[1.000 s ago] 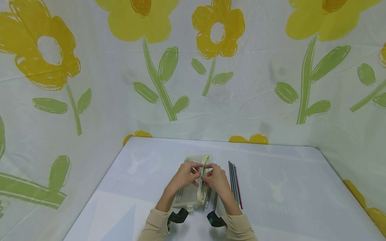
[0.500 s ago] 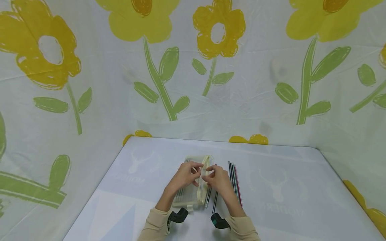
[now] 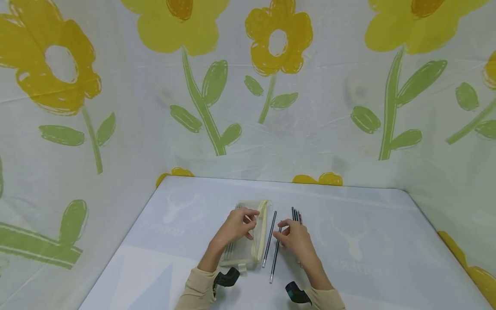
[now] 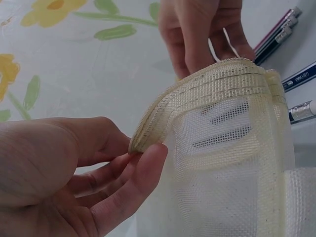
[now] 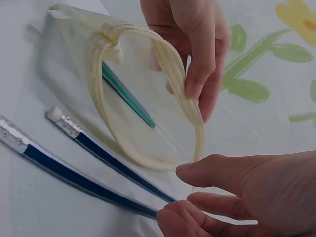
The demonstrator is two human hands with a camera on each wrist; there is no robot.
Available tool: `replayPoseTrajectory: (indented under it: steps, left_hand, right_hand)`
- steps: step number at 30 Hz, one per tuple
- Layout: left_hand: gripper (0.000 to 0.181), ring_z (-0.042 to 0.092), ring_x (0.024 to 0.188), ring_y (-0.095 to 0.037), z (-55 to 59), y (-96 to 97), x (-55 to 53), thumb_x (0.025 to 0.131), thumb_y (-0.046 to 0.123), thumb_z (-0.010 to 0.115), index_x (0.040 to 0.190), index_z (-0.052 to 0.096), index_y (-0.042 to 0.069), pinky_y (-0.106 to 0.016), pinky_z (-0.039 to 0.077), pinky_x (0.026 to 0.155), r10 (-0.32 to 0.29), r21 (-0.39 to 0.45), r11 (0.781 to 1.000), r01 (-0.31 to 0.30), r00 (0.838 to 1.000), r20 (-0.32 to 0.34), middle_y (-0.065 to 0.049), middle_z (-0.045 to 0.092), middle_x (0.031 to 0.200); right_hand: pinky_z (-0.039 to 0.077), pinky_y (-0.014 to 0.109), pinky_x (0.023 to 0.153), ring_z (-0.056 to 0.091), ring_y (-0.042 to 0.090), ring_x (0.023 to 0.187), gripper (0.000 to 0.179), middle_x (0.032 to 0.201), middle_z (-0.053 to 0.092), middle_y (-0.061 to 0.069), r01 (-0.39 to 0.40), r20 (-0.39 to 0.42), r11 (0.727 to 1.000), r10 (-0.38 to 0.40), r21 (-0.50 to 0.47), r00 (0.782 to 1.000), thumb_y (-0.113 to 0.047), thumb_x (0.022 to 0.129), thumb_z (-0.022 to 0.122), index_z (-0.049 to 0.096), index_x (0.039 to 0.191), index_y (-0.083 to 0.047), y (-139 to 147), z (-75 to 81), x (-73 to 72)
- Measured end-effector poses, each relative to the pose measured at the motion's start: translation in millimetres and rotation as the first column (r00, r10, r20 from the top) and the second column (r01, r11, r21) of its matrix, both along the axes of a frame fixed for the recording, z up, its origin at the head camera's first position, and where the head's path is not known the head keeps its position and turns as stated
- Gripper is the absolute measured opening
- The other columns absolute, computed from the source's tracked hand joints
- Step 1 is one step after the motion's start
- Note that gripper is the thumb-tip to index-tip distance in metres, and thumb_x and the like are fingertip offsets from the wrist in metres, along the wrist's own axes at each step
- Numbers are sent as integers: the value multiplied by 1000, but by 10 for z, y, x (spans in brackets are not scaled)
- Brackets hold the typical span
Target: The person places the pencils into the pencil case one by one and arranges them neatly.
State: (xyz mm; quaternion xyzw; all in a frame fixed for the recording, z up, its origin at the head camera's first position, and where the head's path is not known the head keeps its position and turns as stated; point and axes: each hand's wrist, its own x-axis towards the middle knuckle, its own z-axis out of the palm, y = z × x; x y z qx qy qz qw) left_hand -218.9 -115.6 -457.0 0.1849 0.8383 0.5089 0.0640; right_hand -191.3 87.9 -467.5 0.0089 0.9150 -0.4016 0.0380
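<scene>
A cream mesh zip pouch (image 3: pixel 244 252) lies on the table. My left hand (image 3: pixel 237 224) pinches its zipper edge between thumb and fingers, and the mouth gapes, as the right wrist view shows. Inside the pouch lies a green pencil (image 5: pixel 127 95), with more dark pencils (image 4: pixel 224 136) showing through the mesh. Two dark blue pencils lie just right of it, a nearer-pouch pencil (image 3: pixel 269 241) and an outer pencil (image 3: pixel 274 262). Over the outer one's far end hovers my right hand (image 3: pixel 297 241), thumb and fingers apart; whether it touches that pencil is hidden.
A bunch of pencils (image 3: pixel 296 214) lies beyond and partly behind the right hand, one of them red. Each wrist wears a black camera mount (image 3: pixel 228 277). Flower-printed cloth (image 3: pixel 310 142) walls the table's far edge and sides.
My right hand has let go of the green pencil at the pouch's mouth and moved right, over the loose dark pencils. The left hand stays on the pouch edge.
</scene>
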Motion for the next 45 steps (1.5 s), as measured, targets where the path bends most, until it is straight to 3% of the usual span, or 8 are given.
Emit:
replayPoseTrajectory:
  steps: [8, 12, 22, 31, 45]
  left_hand:
    - [34, 67, 85, -28, 0, 2, 4, 94, -1, 54, 126, 62, -9, -29, 63, 53, -5, 0, 1000, 5, 1000, -3, -20, 62, 104]
    - [34, 66, 82, -24, 6, 2, 4, 93, -1, 55, 126, 62, -8, -28, 63, 52, 2, -11, 1000, -2, 1000, -3, -15, 62, 100]
    - [34, 65, 80, -25, 4, 7, 2, 93, -1, 55, 126, 63, -7, -28, 63, 52, 6, -12, 1000, -6, 1000, 1, -16, 63, 100]
    - [33, 64, 78, -22, -4, 8, -5, 93, -1, 54, 125, 63, -6, -25, 62, 51, 5, -21, 1000, -5, 1000, -3, -16, 62, 99]
    - [34, 65, 78, -21, -5, 6, 2, 94, 0, 54, 126, 63, -7, -29, 63, 52, 2, -16, 1000, -2, 1000, -4, -17, 62, 101]
  right_hand:
    - [49, 21, 50, 56, 11, 57, 35, 74, 64, 3, 50, 6, 998, -51, 41, 999, -18, 85, 75, 67, 116, -3, 86, -28, 93]
    - [46, 21, 49, 55, 11, 55, 37, 70, 62, 2, 44, 23, 998, -45, 45, 999, -19, 86, 74, 65, 117, -1, 86, -46, 140]
    - [44, 20, 47, 53, 9, 49, 45, 63, 60, -2, 16, 17, 997, -18, 73, 1000, -20, 83, 77, 62, 119, 2, -27, -117, 251]
    - [44, 20, 45, 54, 8, 49, 50, 66, 59, -1, 37, 17, 996, -38, 85, 999, -18, 81, 78, 59, 123, 2, -106, -183, 294]
    - [45, 19, 43, 55, 8, 46, 49, 62, 60, -1, 56, 22, 992, -59, 112, 998, -11, 82, 76, 57, 124, 5, -189, -156, 316]
